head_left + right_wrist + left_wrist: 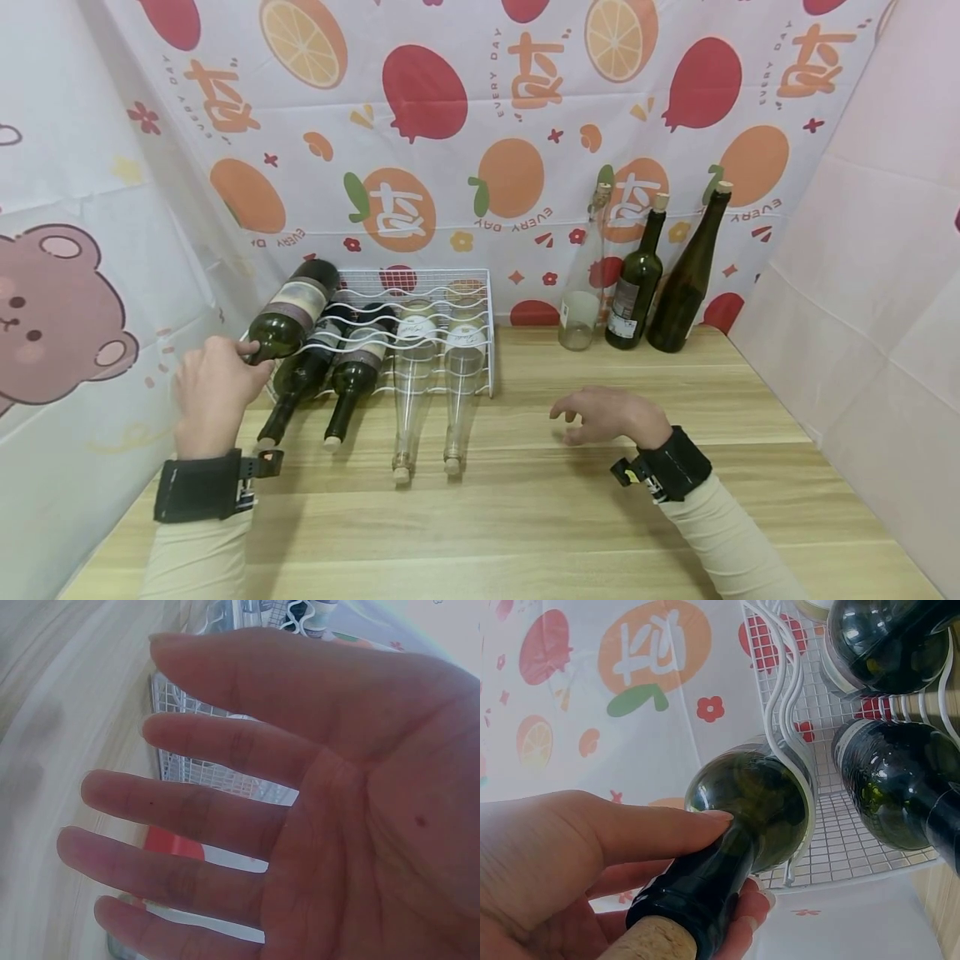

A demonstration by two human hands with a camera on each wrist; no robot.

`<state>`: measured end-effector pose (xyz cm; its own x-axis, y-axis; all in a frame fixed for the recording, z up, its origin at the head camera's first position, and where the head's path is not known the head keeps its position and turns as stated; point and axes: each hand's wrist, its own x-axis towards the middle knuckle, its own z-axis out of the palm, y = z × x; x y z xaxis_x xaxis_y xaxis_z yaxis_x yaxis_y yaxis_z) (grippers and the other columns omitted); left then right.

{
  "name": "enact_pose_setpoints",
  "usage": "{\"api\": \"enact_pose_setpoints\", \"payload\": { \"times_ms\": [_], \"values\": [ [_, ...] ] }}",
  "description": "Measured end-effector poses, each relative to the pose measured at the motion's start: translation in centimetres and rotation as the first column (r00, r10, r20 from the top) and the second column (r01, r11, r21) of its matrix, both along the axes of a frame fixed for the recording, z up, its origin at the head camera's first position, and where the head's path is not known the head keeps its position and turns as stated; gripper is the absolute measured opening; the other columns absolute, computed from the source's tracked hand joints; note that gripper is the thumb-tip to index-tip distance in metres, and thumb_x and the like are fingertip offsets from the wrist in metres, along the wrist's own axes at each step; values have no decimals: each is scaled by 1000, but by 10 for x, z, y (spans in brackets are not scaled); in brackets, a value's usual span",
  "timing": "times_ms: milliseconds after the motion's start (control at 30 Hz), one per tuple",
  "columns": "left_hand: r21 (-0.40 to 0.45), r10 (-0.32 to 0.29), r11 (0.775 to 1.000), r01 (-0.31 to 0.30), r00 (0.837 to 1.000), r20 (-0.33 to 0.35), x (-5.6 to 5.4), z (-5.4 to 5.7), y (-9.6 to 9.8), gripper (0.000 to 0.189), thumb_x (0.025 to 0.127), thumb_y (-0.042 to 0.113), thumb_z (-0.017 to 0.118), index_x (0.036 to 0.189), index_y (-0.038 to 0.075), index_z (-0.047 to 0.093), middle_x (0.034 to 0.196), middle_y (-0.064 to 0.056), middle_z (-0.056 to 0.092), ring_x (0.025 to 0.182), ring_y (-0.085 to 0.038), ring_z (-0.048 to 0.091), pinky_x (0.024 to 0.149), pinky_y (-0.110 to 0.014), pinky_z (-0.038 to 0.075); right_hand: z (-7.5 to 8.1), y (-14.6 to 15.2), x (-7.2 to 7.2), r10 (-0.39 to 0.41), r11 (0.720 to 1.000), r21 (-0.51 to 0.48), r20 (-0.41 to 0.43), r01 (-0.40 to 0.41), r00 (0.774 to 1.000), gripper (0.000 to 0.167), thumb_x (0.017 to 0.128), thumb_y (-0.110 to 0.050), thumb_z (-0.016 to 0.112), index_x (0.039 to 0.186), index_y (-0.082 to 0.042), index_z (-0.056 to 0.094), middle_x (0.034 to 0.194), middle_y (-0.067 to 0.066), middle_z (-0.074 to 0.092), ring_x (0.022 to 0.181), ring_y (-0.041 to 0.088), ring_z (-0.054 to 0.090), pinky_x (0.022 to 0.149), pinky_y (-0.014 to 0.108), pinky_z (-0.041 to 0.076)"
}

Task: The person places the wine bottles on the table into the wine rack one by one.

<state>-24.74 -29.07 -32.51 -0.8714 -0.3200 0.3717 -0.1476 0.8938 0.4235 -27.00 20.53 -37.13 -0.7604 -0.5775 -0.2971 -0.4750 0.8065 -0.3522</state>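
Observation:
My left hand point(213, 385) grips the neck of a dark green wine bottle point(302, 292) at the left end of a white wire rack point(491, 350). In the left wrist view, thumb and fingers wrap the neck below the cork point(656, 941), and the bottle's body lies against the rack's wavy wire. Beside it, two more dark bottles point(300, 375) and two clear bottles point(408, 392) lie in the rack, necks toward me. The right hand point(611, 414) hovers over the table to the right of the rack, fingers spread and holding nothing, as its palm in the right wrist view shows.
At the back right stand a clear bottle point(581, 308) and two dark green bottles point(633, 287), all corked, near the printed cloth point(480, 108). The wooden table point(465, 542) is bounded by cloth walls on the left and right.

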Motion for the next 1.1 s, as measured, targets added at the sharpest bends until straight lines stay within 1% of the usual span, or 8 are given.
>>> {"api": "enact_pose_setpoints", "payload": {
  "times_ms": [333,567,700,800,867,933,1033,1100],
  "values": [
    [-7,-32,999,32,999,-33,0,1,2,45,85,23,75,119,-6,72,110,-41,67,87,-60,62,53,-47,39,0,1,-1,31,999,6,-10,-31,999,41,96,-20,70,135,-8,65,127,16,69,118,32,64,100,51,52],
    [-28,-54,998,55,998,35,2,4,2,54,91,32,71,128,-7,66,105,-41,65,80,-56,62,51,-44,36,-1,2,-2,26,1000,6,3,-26,1000,41,96,-20,71,135,-8,64,127,16,69,117,31,64,100,51,52],
    [-5,-77,997,77,997,28,5,10,10,56,94,32,67,135,-6,61,118,-40,63,90,-55,61,54,-44,39,-1,3,-4,21,1000,6,22,-21,1000,42,97,-20,70,136,-7,63,129,18,68,120,33,63,101,52,51],
    [0,-122,993,122,992,14,9,18,21,56,95,32,68,137,-4,60,126,-39,62,97,-52,60,60,-45,42,0,5,-6,14,1000,1,30,-14,999,42,98,-20,69,138,-7,62,131,19,67,122,35,63,102,52,51],
    [-12,-179,984,179,984,27,12,24,29,57,95,34,68,138,-3,61,125,-38,63,99,-51,61,64,-46,44,1,7,-7,3,1000,-6,29,-3,1000,42,98,-20,69,138,-7,62,131,19,67,122,36,63,102,51,52],
    [-29,-250,967,253,966,64,15,30,38,59,95,37,69,139,-1,61,122,-36,66,101,-50,63,69,-50,47,1,9,-9,-4,1000,-8,25,4,1000,43,99,-20,69,138,-7,62,132,19,67,121,36,64,101,50,53],
    [-26,-354,932,362,922,156,18,36,52,64,96,43,69,143,1,58,123,-35,67,108,-50,66,80,-59,51,1,12,-12,-11,1000,-12,29,12,1000,43,99,-20,68,139,-6,62,132,19,67,120,36,65,100,50,53],
    [-2,-407,909,416,890,205,19,37,61,68,95,46,70,145,2,57,127,-34,66,112,-49,67,86,-62,52,1,14,-14,-16,1000,-13,31,17,999,43,99,-20,68,139,-7,62,133,19,67,119,36,66,100,50,54]
  ]
}}
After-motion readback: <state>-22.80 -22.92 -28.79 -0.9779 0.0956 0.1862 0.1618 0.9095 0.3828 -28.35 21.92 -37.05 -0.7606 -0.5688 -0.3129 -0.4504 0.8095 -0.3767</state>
